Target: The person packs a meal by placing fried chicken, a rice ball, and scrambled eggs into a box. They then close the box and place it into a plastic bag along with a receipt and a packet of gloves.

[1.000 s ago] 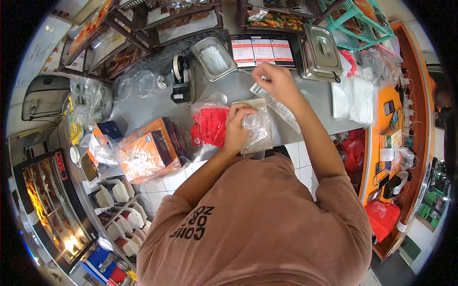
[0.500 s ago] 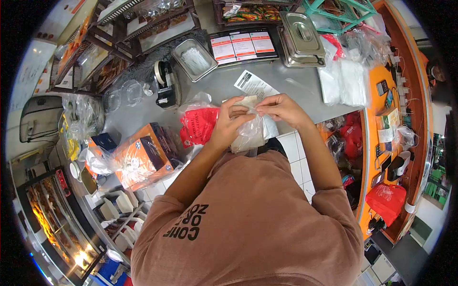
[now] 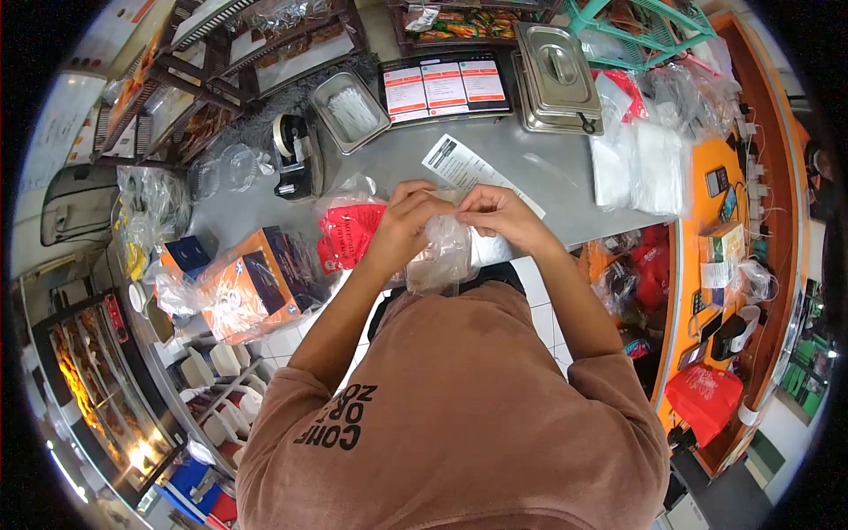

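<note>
Close to my body at the counter's front edge, a clear plastic bag (image 3: 442,256) hangs below my hands. My left hand (image 3: 408,223) has its fingers curled on the bag's upper part. Beside it my right hand (image 3: 501,215) pinches the top of the bag, fingertips near those of the left. What is inside the bag is hard to make out. A red bag (image 3: 351,234) lies just left of my left hand. Beyond my hands a printed paper slip (image 3: 477,170) lies on the grey counter (image 3: 565,159).
A tape dispenser (image 3: 296,159), a metal tray (image 3: 351,110) and a tablet (image 3: 444,87) stand behind. Lidded metal containers (image 3: 556,75) and white plastic bags (image 3: 655,168) are at back right. An orange box (image 3: 250,287) is at left.
Both hands have shifted slightly left, still together at the bag's top. The clear bag shows a rounder, bunched shape between them. The camera view has shifted a little.
</note>
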Tool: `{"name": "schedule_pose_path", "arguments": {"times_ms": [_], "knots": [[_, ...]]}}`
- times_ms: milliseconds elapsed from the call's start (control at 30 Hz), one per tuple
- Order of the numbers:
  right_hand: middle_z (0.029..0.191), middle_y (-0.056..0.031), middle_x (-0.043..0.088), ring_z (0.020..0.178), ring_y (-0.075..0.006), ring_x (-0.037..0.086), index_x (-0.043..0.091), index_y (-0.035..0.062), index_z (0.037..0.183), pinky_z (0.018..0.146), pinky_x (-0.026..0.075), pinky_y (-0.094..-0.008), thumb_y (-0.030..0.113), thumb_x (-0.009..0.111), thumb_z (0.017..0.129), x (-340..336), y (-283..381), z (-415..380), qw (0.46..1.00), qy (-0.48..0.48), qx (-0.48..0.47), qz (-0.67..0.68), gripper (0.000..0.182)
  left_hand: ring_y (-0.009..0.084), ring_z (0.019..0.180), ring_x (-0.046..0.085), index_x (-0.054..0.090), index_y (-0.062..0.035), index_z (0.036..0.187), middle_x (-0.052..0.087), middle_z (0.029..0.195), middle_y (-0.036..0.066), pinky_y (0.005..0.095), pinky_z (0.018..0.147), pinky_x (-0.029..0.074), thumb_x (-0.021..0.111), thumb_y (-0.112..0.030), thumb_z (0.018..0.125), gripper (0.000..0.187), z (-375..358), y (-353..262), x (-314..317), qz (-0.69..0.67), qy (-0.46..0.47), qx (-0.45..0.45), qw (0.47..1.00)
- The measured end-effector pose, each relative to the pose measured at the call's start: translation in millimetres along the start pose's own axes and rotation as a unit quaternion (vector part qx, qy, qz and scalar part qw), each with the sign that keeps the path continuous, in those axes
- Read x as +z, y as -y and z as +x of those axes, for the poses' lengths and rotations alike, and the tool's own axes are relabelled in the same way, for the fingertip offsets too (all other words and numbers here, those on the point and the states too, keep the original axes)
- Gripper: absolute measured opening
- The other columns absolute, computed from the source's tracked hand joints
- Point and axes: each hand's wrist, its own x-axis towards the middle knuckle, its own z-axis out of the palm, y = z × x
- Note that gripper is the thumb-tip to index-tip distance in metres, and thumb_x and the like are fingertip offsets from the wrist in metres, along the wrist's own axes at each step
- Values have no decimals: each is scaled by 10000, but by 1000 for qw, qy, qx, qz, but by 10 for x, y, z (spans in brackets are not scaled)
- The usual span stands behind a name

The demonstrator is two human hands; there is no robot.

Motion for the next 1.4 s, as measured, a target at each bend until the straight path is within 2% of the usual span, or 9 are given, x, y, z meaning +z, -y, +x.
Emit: {"name": "schedule_pose_path", "arguments": {"times_ms": [200,233,333,400,500,933,1033,1233,1400], "knots": [[904,-25,717,729,-69,610,694,43,1065,627,452,-210,138,684,963,-11,-53,78,998,-25,-58,6,140,156,793,682,699,-19,1090,735,947,102,314,706,542,664,100,767,346,144,176,29,-170,19,-277,946],[937,-35,730,756,-75,630,695,43,1092,633,460,-214,135,670,973,-11,-81,102,997,-23,-72,-3,153,90,722,643,720,12,1007,737,829,93,288,635,520,731,-19,811,199,171,263,31,-176,17,-337,925],[973,-47,747,810,-86,663,704,33,1132,669,489,-222,128,668,974,53,-23,165,995,-36,-84,-38,189,103,657,633,734,37,888,708,716,91,292,597,500,804,-163,800,230,424,316,-197,-109,110,-422,893],[957,-57,753,810,-95,679,715,14,1107,686,513,-234,127,691,956,107,-14,202,989,-53,-108,-87,191,118,628,627,721,44,812,691,670,92,297,577,487,834,-233,779,301,474,369,-257,-147,113,-446,876],[839,-85,752,757,-114,701,741,-5,989,703,547,-255,135,752,895,141,-14,263,960,-106,-173,-193,169,120,642,620,694,38,759,697,701,97,296,580,479,870,-265,764,351,506,443,-269,-170,120,-458,865],[839,-108,755,760,-194,731,749,23,931,728,559,-308,189,778,829,341,66,353,943,-126,-103,-291,197,100,627,445,563,3,632,503,623,10,324,542,396,932,-292,692,476,472,350,-333,-166,107,-444,874],[827,-117,752,745,-193,728,753,29,920,716,557,-310,195,780,820,356,42,367,941,-140,-100,-291,196,144,643,641,637,41,662,690,685,122,316,600,497,880,-171,687,324,471,385,-308,-86,128,-453,878],[769,-87,742,688,-133,692,755,21,914,678,542,-275,169,792,820,451,31,388,932,-174,-104,-300,179,164,641,646,692,60,741,693,690,123,331,613,505,877,-182,658,316,467,465,-317,-100,146,-450,876],[747,-120,738,675,-200,719,752,19,884,665,548,-301,205,805,799,518,-88,383,936,-208,-123,-258,211,123,784,642,744,6,981,735,855,78,312,709,526,813,-141,800,243,351,547,-308,-135,178,-391,893]]}}
